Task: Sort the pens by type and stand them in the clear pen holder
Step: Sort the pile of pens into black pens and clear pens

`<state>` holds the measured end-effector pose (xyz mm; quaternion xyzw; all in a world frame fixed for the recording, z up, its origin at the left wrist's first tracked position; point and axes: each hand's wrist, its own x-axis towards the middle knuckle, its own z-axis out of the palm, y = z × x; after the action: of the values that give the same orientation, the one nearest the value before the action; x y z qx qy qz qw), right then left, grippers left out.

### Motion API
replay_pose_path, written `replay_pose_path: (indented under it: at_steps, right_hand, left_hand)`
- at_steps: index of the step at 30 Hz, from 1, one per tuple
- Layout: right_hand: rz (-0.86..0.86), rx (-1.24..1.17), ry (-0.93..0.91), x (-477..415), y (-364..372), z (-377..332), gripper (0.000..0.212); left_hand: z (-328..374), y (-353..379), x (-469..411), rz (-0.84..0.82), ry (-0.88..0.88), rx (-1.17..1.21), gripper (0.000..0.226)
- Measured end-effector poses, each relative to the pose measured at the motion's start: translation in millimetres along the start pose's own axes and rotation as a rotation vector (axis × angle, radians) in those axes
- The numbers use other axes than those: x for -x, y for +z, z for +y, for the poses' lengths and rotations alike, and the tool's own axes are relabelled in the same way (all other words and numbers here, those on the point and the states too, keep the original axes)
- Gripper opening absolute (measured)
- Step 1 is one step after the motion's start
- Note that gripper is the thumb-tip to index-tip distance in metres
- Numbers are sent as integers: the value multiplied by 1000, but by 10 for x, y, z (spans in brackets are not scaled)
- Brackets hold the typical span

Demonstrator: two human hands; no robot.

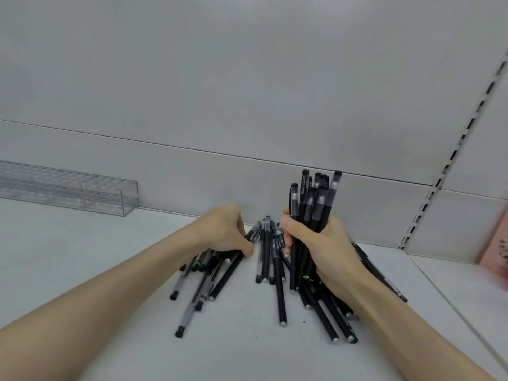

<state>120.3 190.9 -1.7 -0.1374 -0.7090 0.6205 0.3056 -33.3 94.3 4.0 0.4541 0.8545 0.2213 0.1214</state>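
My right hand [319, 243] grips an upright bundle of several black pens [313, 204], caps up, its lower ends standing among the pens on the shelf. My left hand [225, 229] pinches one black pen [233, 268] that lies slanted in the left heap. Loose black pens [268, 251] lie between the two hands, and clear-barrelled pens [187, 312] spread to the lower left. More black pens [330, 317] lie under my right wrist. The clear pen holder [82, 188] stands at the far left against the back wall, apart from both hands.
The white shelf [82, 270] meets a grey back panel. A slotted upright rail [450, 160] runs up the right side. Something pink [494, 243] stands at the right edge, blurred.
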Motion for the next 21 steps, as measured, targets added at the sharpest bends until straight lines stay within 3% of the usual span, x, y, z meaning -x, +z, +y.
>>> replay_pose_path:
  at_steps: [2, 7, 11, 15, 21]
  right_hand:
    - [1, -35, 10, -1, -6, -6, 7]
    - [15, -120, 38, 9, 26, -27, 9]
    - [64, -83, 5, 6, 38, -46, 16]
    - [65, -120, 17, 16, 36, -70, 14]
    - [20, -189, 77, 34, 33, -140, 21]
  left_hand:
    - [-58, -110, 34, -26, 3, 120, 15]
    - [-21, -298, 163, -17, 120, 764, 21]
    - [206, -186, 300, 11, 271, 745, 13]
    - [295, -109, 342, 96, 297, 744, 9]
    - [215, -168, 352, -16, 288, 658, 7]
